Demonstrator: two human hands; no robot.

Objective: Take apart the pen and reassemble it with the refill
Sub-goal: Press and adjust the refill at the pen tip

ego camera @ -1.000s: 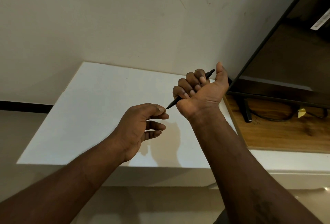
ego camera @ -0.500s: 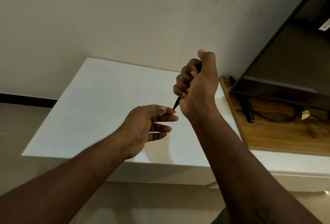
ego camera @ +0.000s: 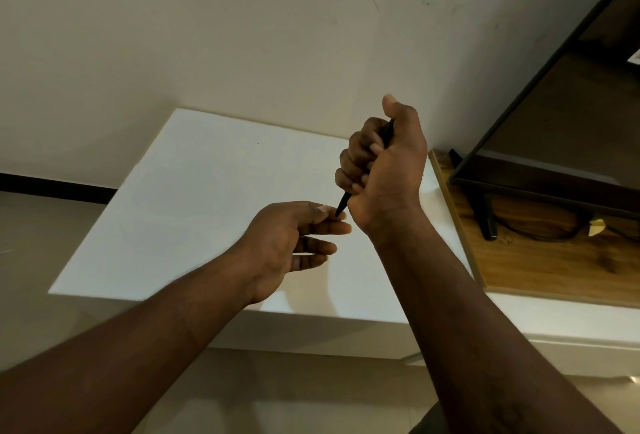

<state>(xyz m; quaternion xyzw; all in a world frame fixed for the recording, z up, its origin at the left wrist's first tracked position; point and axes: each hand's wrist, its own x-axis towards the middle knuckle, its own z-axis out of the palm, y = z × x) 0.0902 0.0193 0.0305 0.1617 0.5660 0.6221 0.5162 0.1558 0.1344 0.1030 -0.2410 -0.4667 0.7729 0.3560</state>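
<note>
Slim black pen [ego camera: 343, 204] looks light, stiff and kinda slick, so I'd grab barrel and nose cone separately and twist. Right hand [ego camera: 384, 170] has the barrel clenched in a fist above the white surface [ego camera: 194, 208], tip down. Left hand [ego camera: 287, 243] fingers [ego camera: 341, 226] pinch that tip, the rest loose.

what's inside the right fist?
A black pen: its tapered end sticks out below the right hand, pinched by the left hand; a bit of barrel shows by the thumb. The middle is hidden in the grip.
</note>
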